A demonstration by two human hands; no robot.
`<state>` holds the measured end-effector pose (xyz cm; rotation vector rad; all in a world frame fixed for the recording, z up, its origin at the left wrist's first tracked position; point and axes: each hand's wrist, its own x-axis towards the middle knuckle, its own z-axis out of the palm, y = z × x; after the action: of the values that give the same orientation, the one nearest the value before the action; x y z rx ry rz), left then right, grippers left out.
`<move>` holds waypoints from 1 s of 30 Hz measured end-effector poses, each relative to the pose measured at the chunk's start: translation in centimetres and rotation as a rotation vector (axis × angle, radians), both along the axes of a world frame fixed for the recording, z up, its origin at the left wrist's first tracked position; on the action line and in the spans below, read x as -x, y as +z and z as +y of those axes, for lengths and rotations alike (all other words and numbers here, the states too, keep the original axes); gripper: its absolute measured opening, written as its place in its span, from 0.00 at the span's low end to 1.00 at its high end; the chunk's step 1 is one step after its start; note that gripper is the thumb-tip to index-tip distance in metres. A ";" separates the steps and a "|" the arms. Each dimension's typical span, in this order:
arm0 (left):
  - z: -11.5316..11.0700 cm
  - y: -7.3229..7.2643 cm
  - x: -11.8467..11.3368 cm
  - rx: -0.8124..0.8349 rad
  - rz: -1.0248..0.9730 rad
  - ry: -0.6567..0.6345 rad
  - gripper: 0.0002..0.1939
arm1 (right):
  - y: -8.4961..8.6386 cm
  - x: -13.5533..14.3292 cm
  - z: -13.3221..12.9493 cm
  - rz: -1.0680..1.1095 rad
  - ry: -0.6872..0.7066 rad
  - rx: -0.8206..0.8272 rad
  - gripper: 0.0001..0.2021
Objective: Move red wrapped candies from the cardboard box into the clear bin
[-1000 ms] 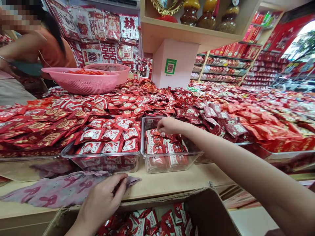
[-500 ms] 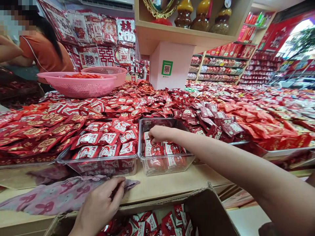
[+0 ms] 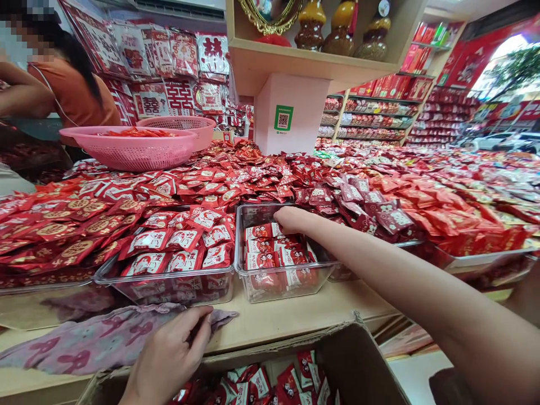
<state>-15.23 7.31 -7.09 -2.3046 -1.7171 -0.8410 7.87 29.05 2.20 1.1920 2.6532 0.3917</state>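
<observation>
"Which hand is nearer the small packets point(image 3: 260, 260) in the clear bin point(image 3: 253, 271)?"

"The right hand point(image 3: 289, 219). It reaches in from the right, over the bin's far part. The left hand point(image 3: 175, 340) is well apart, on the near side, above the rim of the cardboard box point(image 3: 354, 365) and just beside the cloth point(image 3: 84, 343) on the bench point(image 3: 261, 318)."

"And how do the packets lie from the right fingers?"

"One end packet point(image 3: 276, 229) is right at them, on their left. The rest run toward the near side in two columns, left and right. Each packet's long axis goes roughly left to right, across the bin."

"Are those fingers closed on something?"

"They're curled downward, but the tips are hidden, so I can't tell if they grip that packet."

"The left?"

"Loosely bent, thumb toward forefinger. Nothing shows in it, though the palm is out of sight, so I can't tell."
</observation>
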 end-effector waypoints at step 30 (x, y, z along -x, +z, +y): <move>0.2 -0.1 0.1 -0.092 0.053 -0.017 0.09 | 2.6 -1.0 -2.4 -0.090 -0.092 0.402 0.14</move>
<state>-15.33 7.49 -7.19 -2.2640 -1.6052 -0.8352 8.91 26.68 4.82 1.1283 2.4311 -0.0992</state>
